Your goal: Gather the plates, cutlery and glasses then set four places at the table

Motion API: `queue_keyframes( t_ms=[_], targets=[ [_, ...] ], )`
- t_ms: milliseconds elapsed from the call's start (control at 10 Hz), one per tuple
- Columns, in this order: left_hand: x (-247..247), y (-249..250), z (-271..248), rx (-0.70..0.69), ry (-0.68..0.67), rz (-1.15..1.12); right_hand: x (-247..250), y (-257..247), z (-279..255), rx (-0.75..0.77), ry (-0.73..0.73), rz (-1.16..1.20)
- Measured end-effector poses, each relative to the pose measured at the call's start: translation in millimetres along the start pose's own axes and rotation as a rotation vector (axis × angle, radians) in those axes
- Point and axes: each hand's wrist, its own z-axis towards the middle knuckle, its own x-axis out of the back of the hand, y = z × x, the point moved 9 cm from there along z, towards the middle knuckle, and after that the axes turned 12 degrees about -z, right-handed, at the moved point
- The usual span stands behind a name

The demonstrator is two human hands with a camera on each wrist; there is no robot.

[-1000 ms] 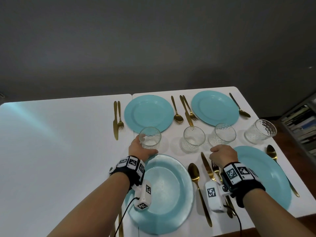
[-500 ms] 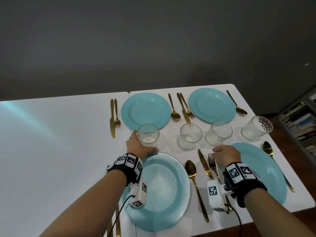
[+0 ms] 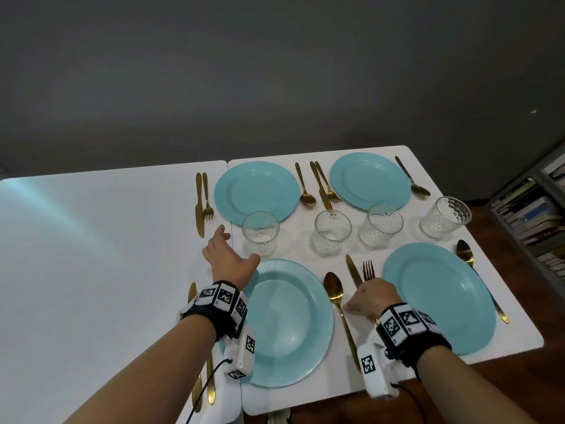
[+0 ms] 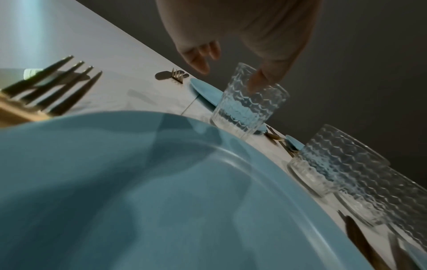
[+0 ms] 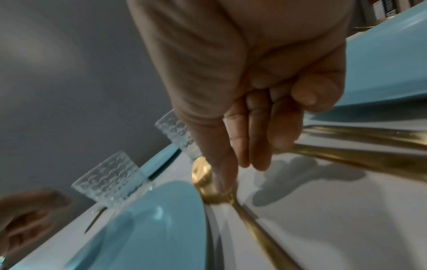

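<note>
Four teal plates lie on the white table. The nearest plate is below my left hand, which is open with fingers spread just left of a ribbed glass. In the left wrist view the thumb of that hand hovers at the rim of the glass. Three more glasses stand in a row to the right. My right hand hangs over a gold knife and fork, holding nothing. Its fingers point down beside a gold spoon.
The near right plate has a spoon to its right. The two far plates have gold cutlery beside them. A knife and fork lie by my left forearm. A bookshelf stands past the table's right edge.
My left hand has let go of the leftmost glass and opened beside it. My right hand has drawn back from the glasses toward me, over the knife and fork.
</note>
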Motion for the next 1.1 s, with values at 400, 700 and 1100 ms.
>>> queue_keyframes(
  t_ms=[400, 700, 1100],
  targets=[
    [11.1, -4.1, -11.7, 0.017, 0.078, -0.079, -25.2, -5.7, -0.1, -0.015, 0.023, -0.015],
    [15.7, -10.1, -10.8, 0.025, 0.08, -0.113, -33.3, -6.6, 11.1, -0.008, -0.014, -0.096],
    [38.5, -8.9, -6.4, 0.059, 0.076, -0.2, -8.9, -20.3, 4.6, 0.024, 0.046, -0.096]
  ],
)
